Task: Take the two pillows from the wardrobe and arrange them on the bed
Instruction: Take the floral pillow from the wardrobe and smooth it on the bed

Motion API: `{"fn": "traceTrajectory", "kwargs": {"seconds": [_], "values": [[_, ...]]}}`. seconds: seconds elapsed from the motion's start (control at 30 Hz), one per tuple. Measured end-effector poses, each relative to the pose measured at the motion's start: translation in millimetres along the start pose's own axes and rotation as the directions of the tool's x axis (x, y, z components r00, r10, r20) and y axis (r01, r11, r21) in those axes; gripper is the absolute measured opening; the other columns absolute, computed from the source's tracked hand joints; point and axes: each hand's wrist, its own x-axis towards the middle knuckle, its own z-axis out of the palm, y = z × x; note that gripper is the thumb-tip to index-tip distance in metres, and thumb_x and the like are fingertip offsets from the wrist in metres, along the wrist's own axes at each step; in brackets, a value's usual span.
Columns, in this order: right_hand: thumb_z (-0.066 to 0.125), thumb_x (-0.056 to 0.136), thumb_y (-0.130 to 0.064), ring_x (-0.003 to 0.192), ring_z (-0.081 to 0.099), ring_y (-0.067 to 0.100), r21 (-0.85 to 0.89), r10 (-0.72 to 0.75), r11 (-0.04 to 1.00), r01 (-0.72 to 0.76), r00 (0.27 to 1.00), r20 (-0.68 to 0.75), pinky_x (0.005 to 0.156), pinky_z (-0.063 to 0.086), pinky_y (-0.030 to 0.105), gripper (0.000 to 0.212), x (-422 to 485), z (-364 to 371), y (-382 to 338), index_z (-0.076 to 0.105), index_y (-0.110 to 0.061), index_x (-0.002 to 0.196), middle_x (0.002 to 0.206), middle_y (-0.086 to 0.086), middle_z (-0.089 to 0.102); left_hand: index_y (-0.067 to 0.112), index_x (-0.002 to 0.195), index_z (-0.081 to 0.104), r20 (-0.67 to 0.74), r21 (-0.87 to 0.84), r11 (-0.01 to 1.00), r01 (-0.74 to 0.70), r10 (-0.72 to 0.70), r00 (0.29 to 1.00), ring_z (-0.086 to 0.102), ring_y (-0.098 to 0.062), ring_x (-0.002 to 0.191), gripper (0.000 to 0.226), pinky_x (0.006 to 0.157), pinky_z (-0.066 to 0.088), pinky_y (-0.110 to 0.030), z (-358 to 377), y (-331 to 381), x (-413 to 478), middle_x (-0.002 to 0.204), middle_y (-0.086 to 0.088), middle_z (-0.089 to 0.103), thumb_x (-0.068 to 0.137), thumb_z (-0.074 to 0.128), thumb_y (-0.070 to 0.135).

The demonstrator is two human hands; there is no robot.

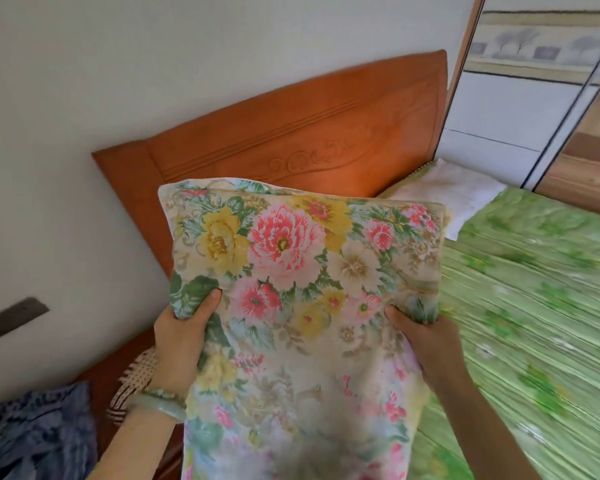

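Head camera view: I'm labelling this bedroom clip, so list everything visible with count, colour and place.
Floral-print fabric pillow: one, cream with pink and yellow flowers, held up at centre.
Carved wooden headboard: one, orange-brown, against the wall.
White pillow: one, white, by the headboard's right end.
Quilted bedspread: one, green, right.
Sliding wardrobe door: one, white with wood trim, top right.
Wall plate: one, dark, left.
Crumpled cloth: one, blue, bottom left.
Woven item: one, brown and cream, behind the left wrist.
Bangle: one, pale green, left wrist.
Left hand: one, grips pillow's left edge.
Right hand: one, grips pillow's right edge.
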Motion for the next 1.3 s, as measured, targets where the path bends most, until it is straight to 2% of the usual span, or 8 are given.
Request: {"fn": "traceTrajectory", "kwargs": {"seconds": [0.13, 0.2, 0.27, 0.43, 0.77, 0.87, 1.03, 1.3], "values": [[0.086, 0.068, -0.020, 0.062, 0.067, 0.025, -0.038, 0.038, 0.998, -0.044, 0.986, -0.162, 0.058, 0.053, 0.036, 0.018, 12.8, 28.6, -0.8, 0.071, -0.009, 0.069, 0.064, 0.009, 0.071, 0.023, 0.102, 0.073, 0.175, 0.026, 0.999, 0.039, -0.043, 0.984, 0.071, -0.021, 0.090, 0.041, 0.083, 0.057, -0.042, 18.9, 0.0, 63.6, 0.097, 0.000, 0.075, 0.068, 0.084, 0.042], [0.086, 0.067, -0.025, 0.055, 0.062, 0.022, -0.043, 0.054, 0.997, -0.065, 0.974, -0.218, 0.051, 0.046, 0.030, 0.025, 15.2, 37.9, -1.9, 0.070, -0.005, 0.068, 0.056, 0.005, 0.066, 0.031, 0.094, 0.072, 0.230, 0.040, 0.998, 0.038, -0.046, 0.972, 0.071, -0.015, 0.087, 0.033, 0.077, 0.056, -0.036, 30.6, 4.3, 88.1, 0.092, 0.007, 0.075, 0.066, 0.084, 0.045], [0.085, 0.068, -0.025, 0.059, 0.065, 0.023, -0.025, 0.067, 0.997, -0.077, 0.959, -0.276, 0.054, 0.049, 0.030, 0.025, 18.6, 45.4, 0.0, 0.072, -0.004, 0.073, 0.060, 0.005, 0.070, 0.034, 0.085, 0.071, 0.270, 0.045, 0.998, 0.040, -0.051, 0.962, 0.071, -0.011, 0.081, 0.025, 0.070, 0.055, -0.031, 44.1, 9.2, 109.3, 0.084, 0.011, 0.074, 0.066, 0.085, 0.042], [0.084, 0.070, -0.026, 0.073, 0.071, 0.030, -0.020, 0.084, 0.995, -0.098, 0.924, -0.372, 0.073, 0.058, 0.049, 0.024, 34.1, 57.1, -3.2, 0.072, -0.007, 0.075, 0.075, 0.013, 0.073, 0.032, 0.088, 0.072, 0.398, 0.025, 0.998, 0.049, -0.055, 0.916, 0.072, -0.006, 0.075, 0.024, 0.060, 0.054, -0.024, 80.4, 20.7, 146.6, 0.082, 0.012, 0.075, 0.068, 0.086, 0.037], [0.086, 0.065, -0.030, 0.075, 0.070, 0.034, 0.024, 0.096, 0.995, -0.095, 0.887, -0.452, 0.074, 0.055, 0.059, 0.027, 89.5, 50.8, 4.2, 0.071, -0.008, 0.071, 0.076, 0.017, 0.073, 0.028, 0.088, 0.070, 0.466, 0.093, 0.996, 0.016, -0.057, 0.883, 0.070, -0.016, 0.083, 0.023, 0.062, 0.052, -0.027, 162.2, 17.9, 192.1, 0.088, 0.003, 0.074, 0.071, 0.085, 0.032], [0.086, 0.065, -0.032, 0.073, 0.070, 0.033, 0.026, 0.097, 0.995, -0.096, 0.884, -0.456, 0.072, 0.056, 0.058, 0.031, 109.9, 42.1, 7.2, 0.072, -0.005, 0.073, 0.074, 0.016, 0.073, 0.026, 0.087, 0.070, 0.470, 0.109, 0.994, 0.020, -0.069, 0.880, 0.070, -0.016, 0.081, 0.024, 0.059, 0.052, -0.025, 184.5, 14.9, 197.9, 0.086, 0.003, 0.073, 0.070, 0.085, 0.033], [0.086, 0.068, -0.028, 0.076, 0.070, 0.038, 0.071, 0.144, 0.990, -0.125, 0.881, -0.451, 0.072, 0.055, 0.060, 0.033, 145.3, 34.5, 14.9, 0.072, 0.001, 0.076, 0.078, 0.022, 0.072, 0.025, 0.095, 0.071, 0.492, 0.134, 0.990, 0.033, -0.095, 0.866, 0.070, -0.019, 0.087, 0.030, 0.072, 0.054, -0.031, 218.5, 6.6, 213.9, 0.095, -0.002, 0.074, 0.070, 0.085, 0.033], [0.087, 0.066, -0.027, 0.072, 0.071, 0.037, 0.104, 0.244, 0.970, -0.222, 0.843, -0.480, 0.067, 0.056, 0.055, 0.029, 195.2, 37.4, 43.6, 0.072, -0.003, 0.070, 0.071, 0.018, 0.072, 0.026, 0.092, 0.071, 0.523, 0.191, 0.979, 0.077, -0.168, 0.836, 0.071, -0.015, 0.083, 0.030, 0.067, 0.054, -0.026, 271.0, -23.2, 252.7, 0.091, 0.001, 0.074, 0.068, 0.087, 0.032]]}}
